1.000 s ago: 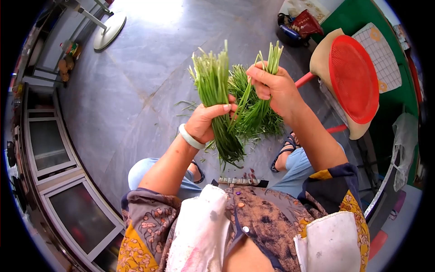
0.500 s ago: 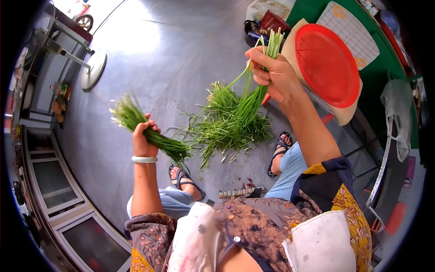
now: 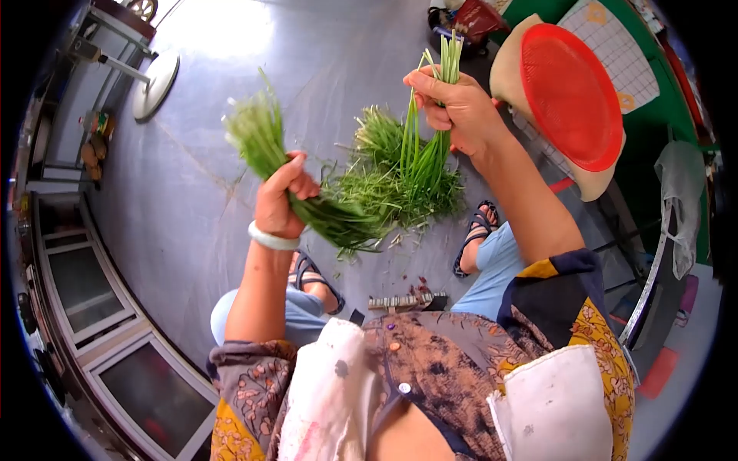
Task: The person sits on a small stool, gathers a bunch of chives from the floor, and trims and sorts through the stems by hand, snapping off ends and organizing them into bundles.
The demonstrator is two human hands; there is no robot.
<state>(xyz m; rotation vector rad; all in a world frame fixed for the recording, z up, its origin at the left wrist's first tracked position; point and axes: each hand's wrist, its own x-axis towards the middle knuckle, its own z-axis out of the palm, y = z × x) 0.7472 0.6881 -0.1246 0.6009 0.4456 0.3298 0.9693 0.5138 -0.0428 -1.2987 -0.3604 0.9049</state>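
Note:
My left hand (image 3: 286, 196) is closed around a thick bunch of garlic chives (image 3: 257, 134), its pale stem ends up and to the left and its green leaves trailing down to the right. The upper end is blurred by motion. Higher and to the right, my right hand (image 3: 459, 104) grips a smaller bunch of chives (image 3: 450, 54) near the pale ends, with long leaves hanging toward the floor. Beneath both hands lies a loose pile of chives (image 3: 377, 192), and the hanging leaves overlap it in view.
A red basket (image 3: 573, 100) sits in a beige basin at the right, beside a green surface. A round white stand base (image 3: 157, 86) is on the floor at the upper left. Glass-fronted cabinets (image 3: 84, 280) line the left side. My sandalled feet flank the pile.
My left hand has moved right and upward with its bunch, toward the pile. My right hand has shifted slightly left, still holding its chives. The camera view has shifted a little.

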